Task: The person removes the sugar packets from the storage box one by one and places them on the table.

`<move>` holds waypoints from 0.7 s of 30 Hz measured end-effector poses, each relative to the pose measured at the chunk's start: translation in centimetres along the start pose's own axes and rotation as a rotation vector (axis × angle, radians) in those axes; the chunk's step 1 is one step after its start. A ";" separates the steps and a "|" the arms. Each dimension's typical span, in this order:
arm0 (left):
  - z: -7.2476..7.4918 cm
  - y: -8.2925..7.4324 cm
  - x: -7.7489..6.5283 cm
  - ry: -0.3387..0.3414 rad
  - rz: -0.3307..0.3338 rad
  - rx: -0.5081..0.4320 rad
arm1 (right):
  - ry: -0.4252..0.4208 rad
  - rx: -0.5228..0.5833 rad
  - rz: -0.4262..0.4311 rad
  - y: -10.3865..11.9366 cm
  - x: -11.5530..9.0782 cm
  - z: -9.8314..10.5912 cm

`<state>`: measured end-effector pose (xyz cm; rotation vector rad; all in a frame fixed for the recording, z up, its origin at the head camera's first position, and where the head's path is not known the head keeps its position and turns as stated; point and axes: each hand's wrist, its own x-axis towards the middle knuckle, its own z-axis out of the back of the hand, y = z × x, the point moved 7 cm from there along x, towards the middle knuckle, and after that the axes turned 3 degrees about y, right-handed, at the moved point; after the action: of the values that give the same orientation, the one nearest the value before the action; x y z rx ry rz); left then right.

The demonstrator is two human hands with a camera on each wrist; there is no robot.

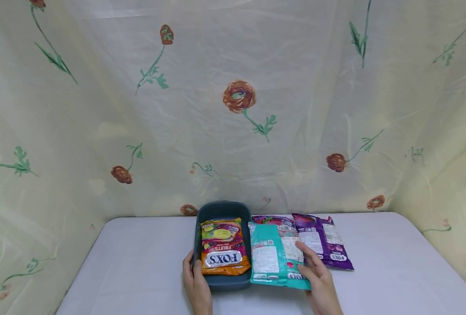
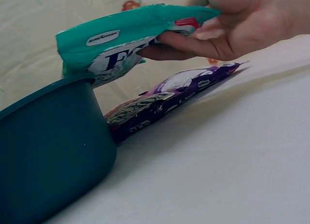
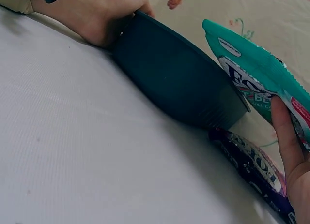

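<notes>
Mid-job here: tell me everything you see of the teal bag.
The teal bag looks like shiny plastic film, with white panels, a Fox's logo and crimped edges. It looks full and closed. The right hand grips one side, holding it above the purple bags, beside the dark bin; whether it touches the bin is unclear.

From the head, we faced forward-down over left grip (image 1: 197,282) and right grip (image 1: 317,275); lower, closer, each wrist view caught the opposite grip across the shared bin (image 2: 48,156).
</notes>
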<state>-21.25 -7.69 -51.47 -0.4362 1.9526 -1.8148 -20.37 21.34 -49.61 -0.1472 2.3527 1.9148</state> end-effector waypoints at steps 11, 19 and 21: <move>0.0 0.2 0.1 0.009 0.024 0.013 | -0.022 0.024 -0.001 -0.4 -0.3 1.3; 0.0 0.2 0.0 0.003 0.020 0.014 | -0.002 0.023 0.001 -0.7 -0.8 2.0; 0.0 0.2 0.0 0.003 0.020 0.012 | 0.000 0.018 -0.004 -0.8 -0.9 2.2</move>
<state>-21.26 -7.70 -51.71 -0.4095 1.9397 -1.8153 -19.29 23.35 -50.65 -0.1508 2.3674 1.8911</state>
